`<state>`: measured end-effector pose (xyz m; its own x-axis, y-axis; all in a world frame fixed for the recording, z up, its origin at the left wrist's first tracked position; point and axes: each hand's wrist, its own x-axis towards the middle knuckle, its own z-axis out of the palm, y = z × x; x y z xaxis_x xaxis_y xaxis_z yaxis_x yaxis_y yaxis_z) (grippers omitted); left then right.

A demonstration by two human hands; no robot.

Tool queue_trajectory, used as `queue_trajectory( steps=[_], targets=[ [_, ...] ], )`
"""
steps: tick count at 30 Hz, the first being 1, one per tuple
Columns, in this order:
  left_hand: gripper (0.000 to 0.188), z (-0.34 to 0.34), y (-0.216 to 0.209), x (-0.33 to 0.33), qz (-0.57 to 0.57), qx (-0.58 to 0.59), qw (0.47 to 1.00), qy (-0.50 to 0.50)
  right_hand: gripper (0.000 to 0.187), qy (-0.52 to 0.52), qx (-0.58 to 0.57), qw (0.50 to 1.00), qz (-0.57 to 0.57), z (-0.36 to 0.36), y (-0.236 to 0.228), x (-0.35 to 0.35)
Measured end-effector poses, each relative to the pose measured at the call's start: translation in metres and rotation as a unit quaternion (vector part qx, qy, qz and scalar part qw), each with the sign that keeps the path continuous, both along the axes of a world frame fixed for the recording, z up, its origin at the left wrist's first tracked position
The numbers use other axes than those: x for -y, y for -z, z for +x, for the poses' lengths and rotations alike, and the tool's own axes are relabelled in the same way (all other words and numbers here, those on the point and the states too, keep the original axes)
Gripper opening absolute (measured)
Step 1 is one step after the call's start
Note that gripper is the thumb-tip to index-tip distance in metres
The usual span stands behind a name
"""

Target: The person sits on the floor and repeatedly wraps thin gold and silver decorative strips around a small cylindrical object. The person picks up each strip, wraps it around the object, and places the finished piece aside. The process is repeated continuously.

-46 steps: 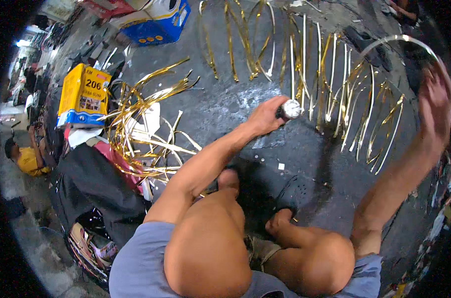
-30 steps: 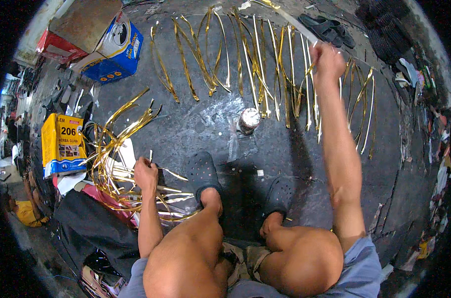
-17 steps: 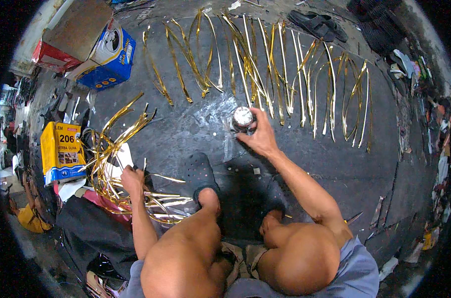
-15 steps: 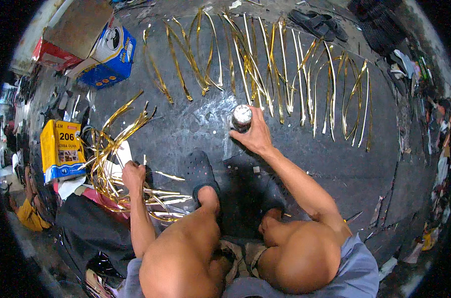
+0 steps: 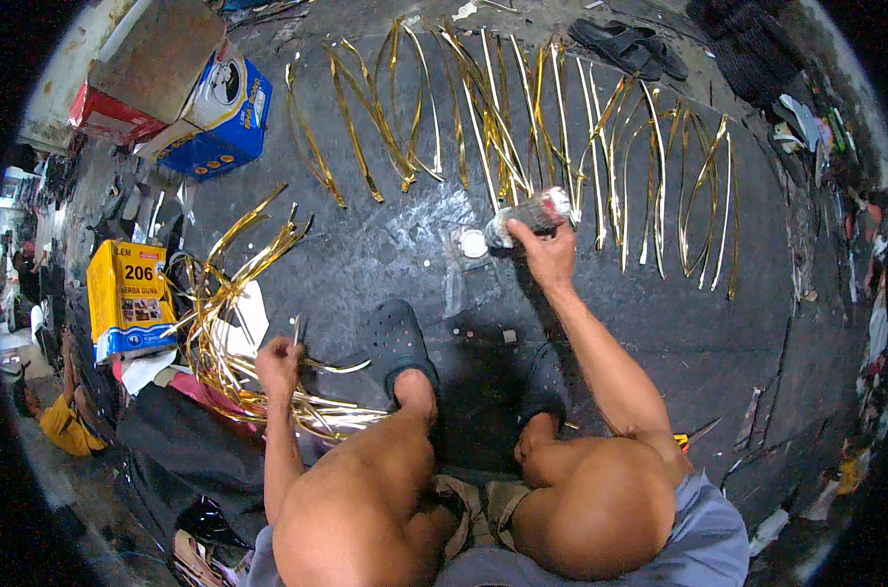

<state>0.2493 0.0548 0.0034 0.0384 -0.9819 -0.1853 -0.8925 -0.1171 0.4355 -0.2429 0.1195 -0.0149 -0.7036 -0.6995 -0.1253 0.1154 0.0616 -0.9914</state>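
Observation:
My right hand [image 5: 550,256] is closed around a small cylindrical can [image 5: 530,217] with a smeared, whitish surface, tipped on its side above the dark mat. A round white disc or spot [image 5: 473,243] shows on the mat just left of the can. My left hand [image 5: 279,366] is closed, and a thin, pale, stick-like thing [image 5: 297,331] pokes up from its fingers; its kind is unclear. Beside that hand lies a tangled bundle of shiny gold strips [image 5: 209,328]. More gold strips [image 5: 503,127] are spread in a row across the far part of the mat.
A yellow and blue tin [image 5: 131,298] stands left of the bundle. An open blue and white carton [image 5: 214,122] is at the far left. Black sandals [image 5: 628,49] lie at the far edge. A pointed tool with a yellow handle [image 5: 693,435] lies by my right knee.
My right hand has moved the can rightward from its upright position and tipped it over, uncovering the white round spot. My left hand has shifted slightly right and down.

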Motion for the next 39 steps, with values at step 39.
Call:
queue_trajectory(
  steps=[39],
  targets=[
    [0.009,-0.295,0.058,0.075,0.151,-0.236,0.932,0.231,0.073,-0.115,-0.255,0.954,0.110,0.031,-0.011,0.009]
  ],
)
